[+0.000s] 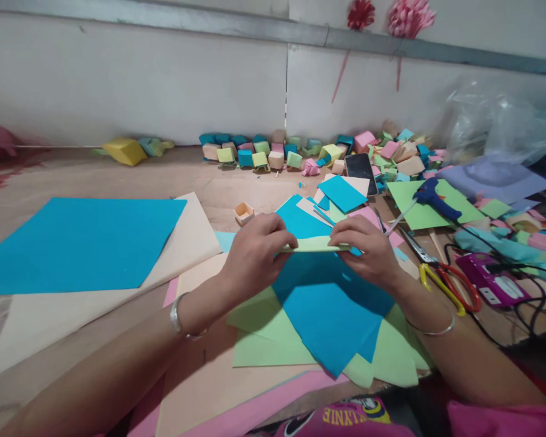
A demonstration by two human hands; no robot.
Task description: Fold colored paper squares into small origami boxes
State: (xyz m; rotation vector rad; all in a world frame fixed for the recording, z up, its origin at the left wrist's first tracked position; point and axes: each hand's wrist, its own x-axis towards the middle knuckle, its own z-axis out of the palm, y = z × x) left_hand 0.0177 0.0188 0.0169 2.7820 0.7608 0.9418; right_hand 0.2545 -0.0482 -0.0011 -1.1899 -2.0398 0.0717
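Observation:
A narrow folded strip of light green paper (313, 244) stretches level between my two hands. My left hand (260, 247) pinches its left end with thumb and fingers. At the other end, my right hand (366, 247) grips it in the same way. Beneath the hands lie blue paper sheets (334, 309), on top of light green sheets (268, 340) and a large peach sheet (200, 364). A small open peach paper box (244, 212) stands just beyond my left hand.
Right of my hands lie scissors (455, 285), a blue glue gun (437, 200) and a magenta power strip (491, 279) with black cords. Small paper boxes (246, 158) line the wall beside a phone (361, 173). A large blue sheet (82, 243) lies left.

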